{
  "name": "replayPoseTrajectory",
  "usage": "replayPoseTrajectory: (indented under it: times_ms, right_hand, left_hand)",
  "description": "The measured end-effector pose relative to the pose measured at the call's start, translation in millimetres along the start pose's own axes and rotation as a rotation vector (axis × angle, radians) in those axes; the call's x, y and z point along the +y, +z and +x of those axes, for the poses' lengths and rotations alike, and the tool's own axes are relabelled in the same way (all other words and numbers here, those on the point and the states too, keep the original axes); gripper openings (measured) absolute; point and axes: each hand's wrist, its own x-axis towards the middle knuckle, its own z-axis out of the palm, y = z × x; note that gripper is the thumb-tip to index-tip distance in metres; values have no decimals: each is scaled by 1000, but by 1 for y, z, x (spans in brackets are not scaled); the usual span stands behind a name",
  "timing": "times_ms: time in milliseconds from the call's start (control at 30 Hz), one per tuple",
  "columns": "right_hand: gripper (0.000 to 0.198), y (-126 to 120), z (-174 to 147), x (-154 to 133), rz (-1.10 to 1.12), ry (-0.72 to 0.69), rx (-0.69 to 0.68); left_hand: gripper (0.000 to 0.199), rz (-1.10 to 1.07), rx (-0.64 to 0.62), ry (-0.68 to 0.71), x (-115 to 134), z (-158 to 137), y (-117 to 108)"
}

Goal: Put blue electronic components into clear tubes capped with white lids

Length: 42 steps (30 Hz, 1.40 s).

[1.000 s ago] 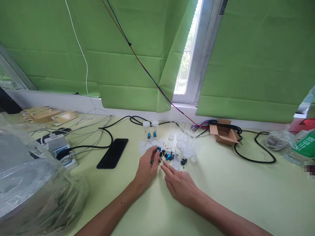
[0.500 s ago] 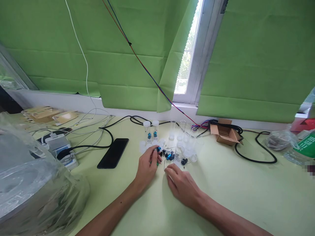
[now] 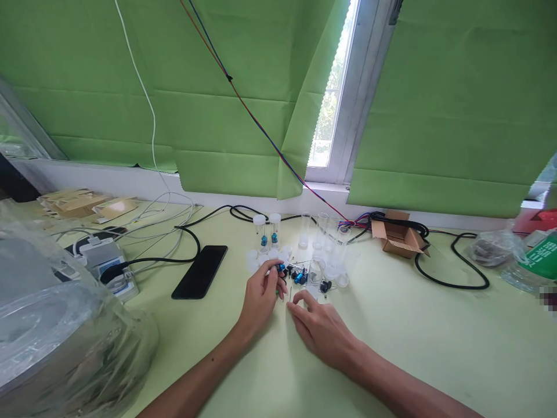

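Observation:
My left hand is closed, its fingertips pinching a small blue part. A bit of green shows under its fingers. My right hand is low over the table with the thumb and fingers drawn together; what they hold is hard to see. A thin metal pin stands out right at its fingertips. Between and beyond the hands lies a loose pile of small black and blue parts with thin metal rods. A clear tube stands at the right of this pile.
Two capped clear tubes with blue parts inside stand behind my left hand. Several open clear tubes stand farther right. A black phone, a power strip and a plastic-wrapped object are leftward; a small cardboard box and black cable are rightward.
My right hand has shifted slightly left and toward me, its index finger more arched. My left hand has tipped slightly, and the blue part in it sits a little lower.

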Motion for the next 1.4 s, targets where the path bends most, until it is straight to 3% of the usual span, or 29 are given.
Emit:
replayPoseTrajectory:
  times_ms: [533, 700, 1167, 1400]
  right_hand:
    - [11, 7, 0, -1, -66, 54, 16]
    - [13, 8, 1, -2, -143, 46, 1]
    - [15, 11, -2, 1, -62, 72, 36]
    - [23, 9, -2, 1, -70, 82, -20]
  left_hand:
    - [32, -164, -82, -71, -5, 0, 5]
    - [33, -150, -86, -74, -4, 0, 6]
    - [34, -125, -112, -101, -6, -1, 9]
    - [32, -26, -93, -71, -11, -1, 8]
